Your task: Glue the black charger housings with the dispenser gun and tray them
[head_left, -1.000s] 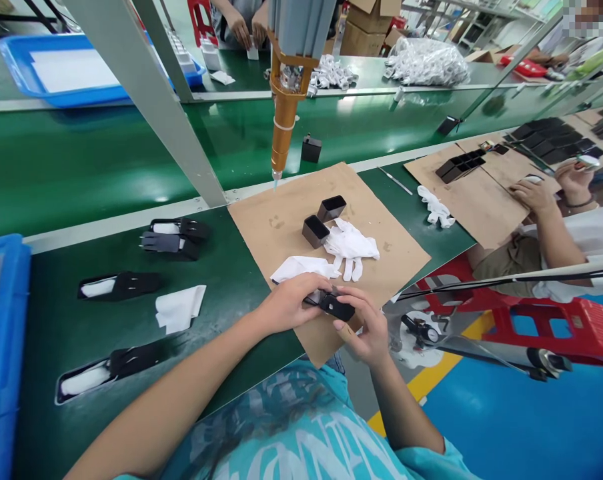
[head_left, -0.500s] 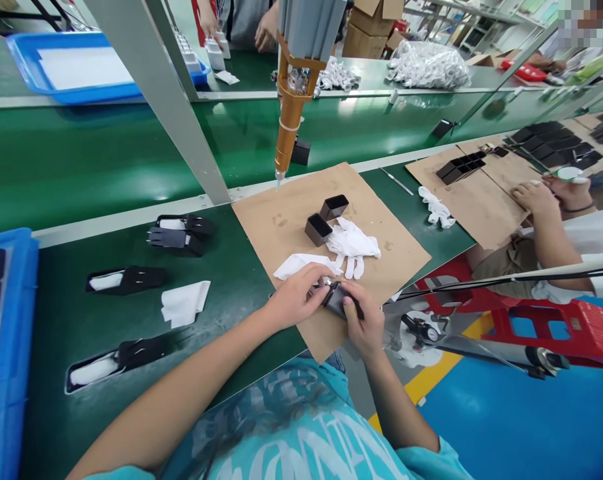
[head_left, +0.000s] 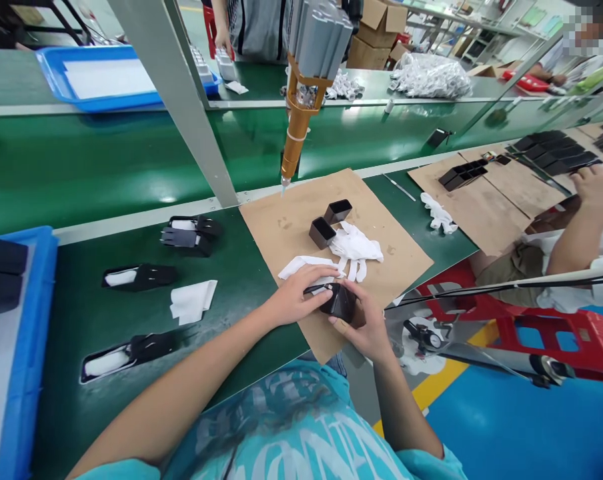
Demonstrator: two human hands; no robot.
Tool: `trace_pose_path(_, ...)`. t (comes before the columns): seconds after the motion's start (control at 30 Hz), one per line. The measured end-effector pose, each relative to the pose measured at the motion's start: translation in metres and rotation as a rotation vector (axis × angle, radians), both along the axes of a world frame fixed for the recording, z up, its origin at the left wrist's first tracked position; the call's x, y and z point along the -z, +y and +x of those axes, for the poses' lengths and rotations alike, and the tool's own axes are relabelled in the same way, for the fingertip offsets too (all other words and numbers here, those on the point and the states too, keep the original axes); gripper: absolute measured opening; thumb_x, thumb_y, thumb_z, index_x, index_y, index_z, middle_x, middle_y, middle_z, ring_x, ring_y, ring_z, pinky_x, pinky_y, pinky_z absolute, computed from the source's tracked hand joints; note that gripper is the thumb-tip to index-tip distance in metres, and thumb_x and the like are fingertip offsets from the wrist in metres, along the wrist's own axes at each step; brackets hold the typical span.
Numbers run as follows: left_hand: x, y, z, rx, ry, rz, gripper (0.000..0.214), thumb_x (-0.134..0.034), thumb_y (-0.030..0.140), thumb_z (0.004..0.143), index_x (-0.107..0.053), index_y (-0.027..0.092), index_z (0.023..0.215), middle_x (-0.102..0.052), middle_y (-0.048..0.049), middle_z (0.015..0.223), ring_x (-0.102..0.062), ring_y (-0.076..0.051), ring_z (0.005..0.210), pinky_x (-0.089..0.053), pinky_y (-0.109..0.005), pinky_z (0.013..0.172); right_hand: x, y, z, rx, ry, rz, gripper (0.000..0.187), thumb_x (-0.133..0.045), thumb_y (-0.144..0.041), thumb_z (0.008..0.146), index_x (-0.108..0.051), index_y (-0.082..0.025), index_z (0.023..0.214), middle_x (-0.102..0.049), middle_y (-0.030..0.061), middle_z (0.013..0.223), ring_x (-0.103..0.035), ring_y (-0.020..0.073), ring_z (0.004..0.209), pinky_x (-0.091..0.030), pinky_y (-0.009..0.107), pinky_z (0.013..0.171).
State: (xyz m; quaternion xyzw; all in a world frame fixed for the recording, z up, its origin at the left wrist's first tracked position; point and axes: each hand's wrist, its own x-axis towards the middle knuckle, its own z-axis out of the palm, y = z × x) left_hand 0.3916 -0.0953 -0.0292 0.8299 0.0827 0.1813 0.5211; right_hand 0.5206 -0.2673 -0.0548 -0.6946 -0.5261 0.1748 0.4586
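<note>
A small glossy black box-like part (head_left: 340,303) is between my hands over the front of the brown paper sheet (head_left: 276,220). My left hand (head_left: 301,297) grips its left end, where a thin dark piece and a pale bit show at the fingers. Around its right side curl the fingers and thumb of my right hand (head_left: 365,323). Just beyond lie a folded white cloth (head_left: 306,265) and a white glove (head_left: 356,247). Two open-topped black boxes, one nearer (head_left: 322,233) and one farther (head_left: 338,211), stand beside the glove.
Several black cases, one of them in front (head_left: 154,345), and a white cloth (head_left: 194,301) lie left, near a blue bin (head_left: 31,373). An orange dispenser (head_left: 296,137) hangs above the paper's back edge. A metal post (head_left: 181,100) rises behind. A co-worker's hand (head_left: 599,187) is at right.
The black part has turned between my hands, showing a broader glossy face, and my right fingers have shifted around it. The view has shifted slightly. The co-worker's hand at right has lifted away.
</note>
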Motion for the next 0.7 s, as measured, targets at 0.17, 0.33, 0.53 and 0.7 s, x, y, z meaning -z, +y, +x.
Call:
trace_pose_path(0.17,0.001,-0.001,0.0,-0.002,-0.063,-0.101,0.023,-0.057,0.028,0.091,-0.066,0.024,0.112,-0.065,-0.0076,0.126,-0.06,-0.022,0.118,-0.055,-0.034,0.09,-0.002,0.002,0.003,-0.102,0.185,-0.013,0.065,-0.068,-0.03,0.085,-0.037,-0.031,0.142,-0.045,0.01,0.15,-0.042,0.0262,0.141,-0.04,0.049,0.115)
trace_pose_path(0.33,0.0,-0.013,0.006,-0.065,-0.022,-0.091,0.02,-0.059,0.025,0.088,-0.066,0.023,0.107,-0.066,-0.007,0.12,-0.063,-0.02,0.107,-0.057,-0.028,0.074,-0.017,-0.002,0.004,-0.114,0.025,0.003,0.06,-0.063,-0.023,0.087,-0.039,-0.027,0.142,-0.045,0.0121,0.149,-0.041,0.027,0.142,-0.037,0.052,0.116)
trace_pose_path(0.53,-0.005,-0.03,0.011,-0.113,0.024,-0.086,0.03,-0.068,0.028,0.083,-0.062,0.023,0.112,-0.067,-0.0061,0.108,-0.063,-0.022,0.099,-0.058,-0.034,0.079,-0.015,-0.008,0.0,0.056,-0.289,0.199,0.049,-0.068,-0.016,0.081,-0.055,-0.025,0.128,-0.062,0.0125,0.13,-0.06,0.0272,0.122,-0.054,0.048,0.101)
trace_pose_path(0.7,-0.005,-0.028,0.009,-0.017,0.048,-0.165,0.042,-0.064,0.019,0.083,-0.057,0.023,0.125,-0.065,-0.0075,0.113,-0.064,-0.018,0.094,-0.059,-0.03,0.076,-0.008,-0.014,0.005,0.166,-0.297,0.18,0.05,-0.063,-0.011,0.083,-0.054,-0.024,0.13,-0.067,0.0116,0.125,-0.065,0.0259,0.116,-0.056,0.046,0.098)
